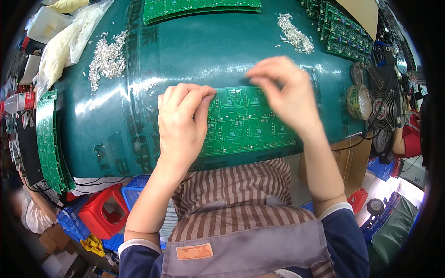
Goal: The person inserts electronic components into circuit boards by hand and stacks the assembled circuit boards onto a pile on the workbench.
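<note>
Green tabletop [208, 51] | circuit board [252, 127] | left hand [181, 109]: fingertips together over board | right hand [289, 95]: blurred, can't tell if pinching

- A dark green tabletop [213, 51] carries the things, its surface shiny with reflected light and crossed by strips of clear tape near the left.
- A green circuit board panel [255, 134] lies flat by the near edge.
- Green boards [199, 9] lie stacked at the far edge.
- Two loose heaps of tiny silvery parts, a left heap [109, 58] and a right heap [295, 34], sit well apart.
- Populated boards [347, 39] overlap at the far right corner.
</note>
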Action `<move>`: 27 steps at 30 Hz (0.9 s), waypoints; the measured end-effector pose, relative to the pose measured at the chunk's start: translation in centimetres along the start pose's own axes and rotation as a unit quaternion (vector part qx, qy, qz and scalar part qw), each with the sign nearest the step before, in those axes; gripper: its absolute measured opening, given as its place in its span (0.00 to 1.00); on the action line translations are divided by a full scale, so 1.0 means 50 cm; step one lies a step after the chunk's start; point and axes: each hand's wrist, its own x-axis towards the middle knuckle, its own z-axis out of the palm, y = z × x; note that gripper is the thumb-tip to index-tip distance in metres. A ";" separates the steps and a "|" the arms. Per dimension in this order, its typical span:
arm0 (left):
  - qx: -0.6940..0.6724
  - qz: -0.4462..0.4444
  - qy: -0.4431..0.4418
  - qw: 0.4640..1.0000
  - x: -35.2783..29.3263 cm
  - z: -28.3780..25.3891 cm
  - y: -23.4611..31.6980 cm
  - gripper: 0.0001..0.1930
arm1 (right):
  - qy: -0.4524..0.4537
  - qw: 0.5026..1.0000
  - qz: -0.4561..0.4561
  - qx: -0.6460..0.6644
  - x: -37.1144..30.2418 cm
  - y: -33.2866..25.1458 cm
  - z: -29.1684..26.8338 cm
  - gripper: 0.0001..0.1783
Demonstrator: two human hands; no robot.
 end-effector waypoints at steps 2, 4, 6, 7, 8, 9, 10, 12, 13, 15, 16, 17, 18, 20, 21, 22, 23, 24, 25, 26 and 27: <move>0.006 0.001 -0.005 1.000 0.002 -0.003 0.001 0.05 | 0.055 0.996 0.041 -0.057 0.027 0.033 -0.028 0.04; 0.013 -0.009 -0.019 1.000 0.008 -0.004 0.003 0.05 | 0.082 0.987 0.066 -0.120 0.050 0.078 -0.044 0.05; -0.009 -0.022 -0.020 1.000 0.008 0.004 0.001 0.04 | 0.056 0.987 0.054 -0.140 0.061 0.114 -0.044 0.06; -0.031 -0.038 -0.019 0.999 0.008 0.007 -0.001 0.03 | 0.056 0.987 0.056 -0.138 0.062 0.119 -0.039 0.06; -0.030 -0.037 -0.022 0.999 0.009 0.008 -0.002 0.03 | 0.056 0.987 0.046 -0.146 0.063 0.121 -0.032 0.05; -0.029 -0.046 -0.025 0.998 0.007 0.006 -0.001 0.03 | 0.056 0.986 0.035 -0.155 0.062 0.121 -0.028 0.04; -0.029 -0.054 -0.029 0.998 0.007 0.005 0.000 0.03 | 0.056 0.986 0.037 -0.154 0.060 0.121 -0.025 0.04; -0.028 -0.050 -0.032 0.998 0.005 0.005 -0.003 0.03 | 0.089 0.983 0.017 -0.158 0.051 0.119 -0.020 0.02; -0.028 -0.046 -0.032 0.998 0.004 0.004 -0.004 0.03 | 0.090 0.983 0.019 -0.157 0.048 0.114 -0.022 0.02; -0.007 -0.037 -0.034 0.999 0.009 -0.002 -0.001 0.03 | 0.082 0.989 0.080 -0.090 0.043 0.092 -0.034 0.02; 0.014 -0.029 -0.033 0.999 0.010 -0.004 0.000 0.04 | 0.083 0.989 0.082 -0.089 0.039 0.080 -0.039 0.02; 0.014 -0.028 -0.035 0.999 0.009 -0.004 0.000 0.04 | 0.072 0.992 0.075 -0.072 0.033 0.066 -0.044 0.03; 0.001 -0.042 -0.037 0.998 0.006 -0.004 0.000 0.03 | 0.061 0.994 0.067 -0.056 0.025 0.053 -0.047 0.03; -0.011 -0.056 -0.040 0.998 0.005 -0.004 -0.001 0.03 | 0.045 0.995 0.069 -0.048 0.011 0.035 -0.050 0.03; -0.008 -0.055 -0.042 0.998 0.007 -0.004 -0.001 0.03 | 0.030 0.996 0.071 -0.041 0.002 0.025 -0.051 0.04; -0.005 -0.055 -0.044 0.998 0.008 -0.004 -0.001 0.03 | 0.028 0.997 0.070 -0.023 -0.008 0.015 -0.049 0.03; -0.005 -0.055 -0.045 0.997 0.010 -0.005 -0.001 0.03 | 0.028 0.997 0.071 -0.023 -0.016 0.007 -0.047 0.03; 0.000 -0.055 -0.047 0.997 0.012 -0.005 -0.001 0.03 | 0.025 0.998 0.063 0.005 -0.024 0.001 -0.044 0.03; 0.005 -0.056 -0.050 0.997 0.013 -0.006 -0.001 0.03 | 0.023 0.998 0.056 0.034 -0.031 -0.003 -0.040 0.03; 0.005 -0.056 -0.051 0.997 0.014 -0.007 -0.001 0.03 | 0.021 0.997 0.064 0.046 -0.037 -0.005 -0.036 0.04; 0.021 -0.044 -0.049 0.998 0.016 -0.008 -0.001 0.03 | 0.021 0.997 0.065 0.045 -0.042 -0.007 -0.032 0.04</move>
